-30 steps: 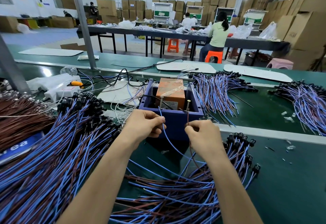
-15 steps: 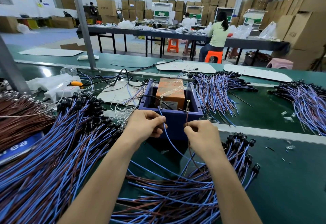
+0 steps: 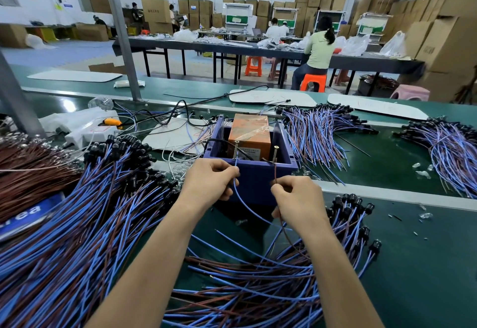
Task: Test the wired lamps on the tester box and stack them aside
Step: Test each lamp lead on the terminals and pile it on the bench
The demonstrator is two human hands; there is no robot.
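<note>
The tester box [image 3: 258,183], a dark blue open-topped tub, stands on the green table [image 3: 418,271] just beyond both hands, at 12 o'clock from them. Inside it sits an orange block [image 3: 249,131] wrapped in clear film, and 2 upright screws rise at its near wall: the left screw [image 3: 236,150] and the right screw [image 3: 275,152].

The left hand [image 3: 209,184] pinches a blue wire [image 3: 247,210] between thumb and forefinger, the other fingers curled in; the wire's short free end points up to the foot of the left screw. The right hand [image 3: 296,198] pinches a brown wire [image 3: 275,173] the same way, its end rising toward the right screw. Whether either bare tip touches its screw I cannot tell. Both wires drop away at 6 o'clock into the near pile of wired lamps [image 3: 258,291] under the forearms; which black socket they end in is hidden.

At 9 o'clock from the box lies a large pile [image 3: 77,214] of blue and brown leads with black sockets at its far end. Another fanned pile [image 3: 317,131] lies at 1 o'clock, and a 4th heap [image 3: 451,152] at 3 o'clock. A white power strip [image 3: 87,131] sits at 10 o'clock.
</note>
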